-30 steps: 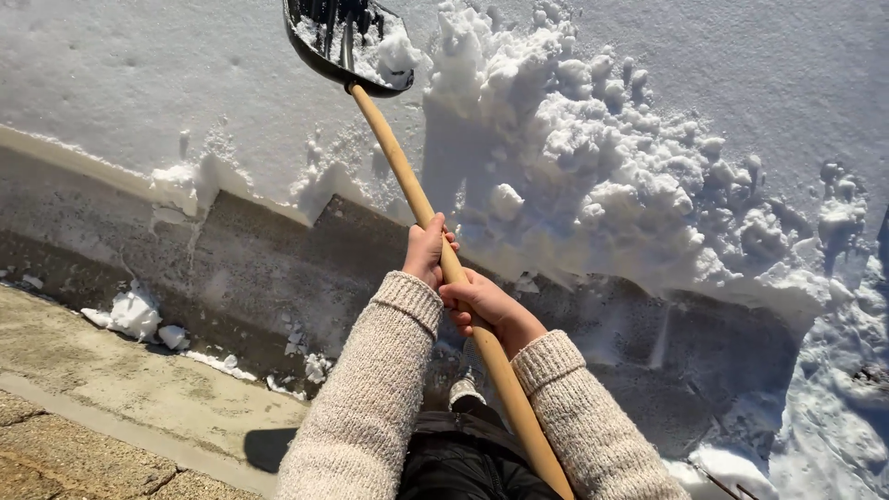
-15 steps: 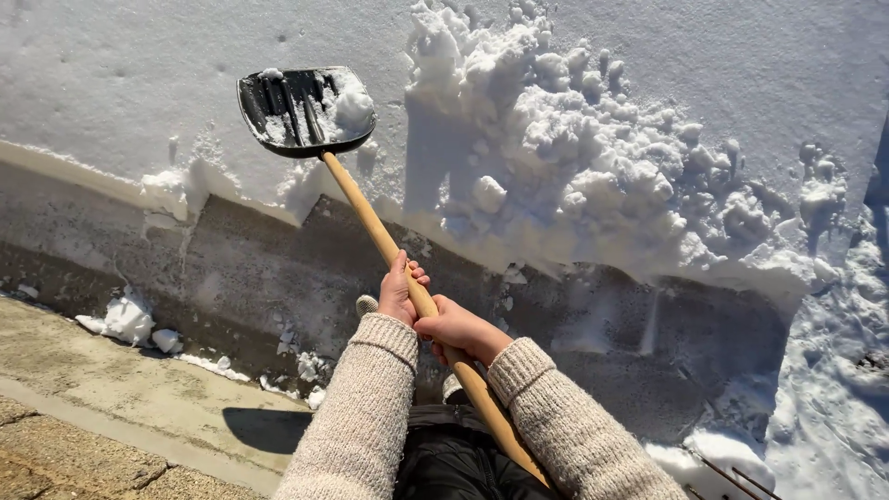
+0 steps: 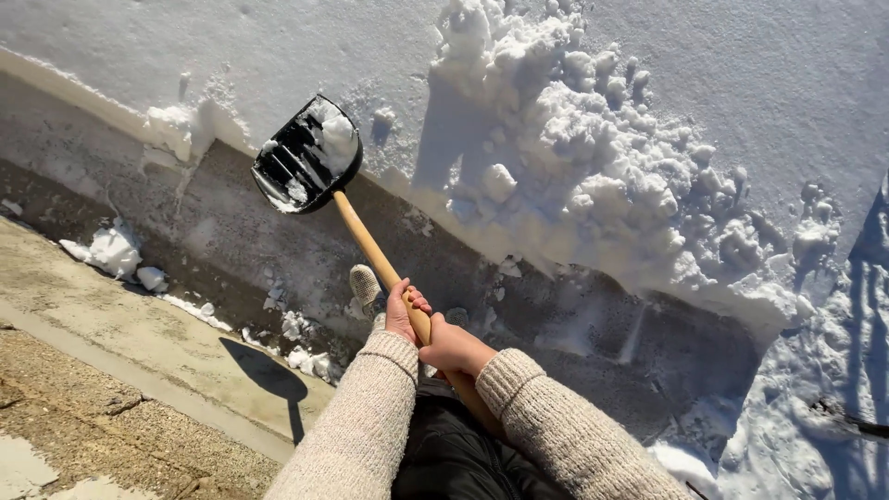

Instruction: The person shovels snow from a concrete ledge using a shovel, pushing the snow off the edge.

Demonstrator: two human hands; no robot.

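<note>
The deep white snowbank (image 3: 704,83) fills the far side, its broken, lumpy pile (image 3: 593,157) right of centre above the cleared dark pavement strip (image 3: 231,241). You hold the black plastic snow shovel with the long wooden shaft (image 3: 319,157) over the bank's near edge, blade far-left and part-loaded. Your left hand (image 3: 401,310) and right hand (image 3: 454,347) are both wrapped tight around the shaft; the next move likely calls for a firm drive into the snow.

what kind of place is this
Likely an outdoor paved path or driveway in winter: a deep snow bank borders cleared wet pavement, and both hands hold a wooden-handled snow shovel.
</note>
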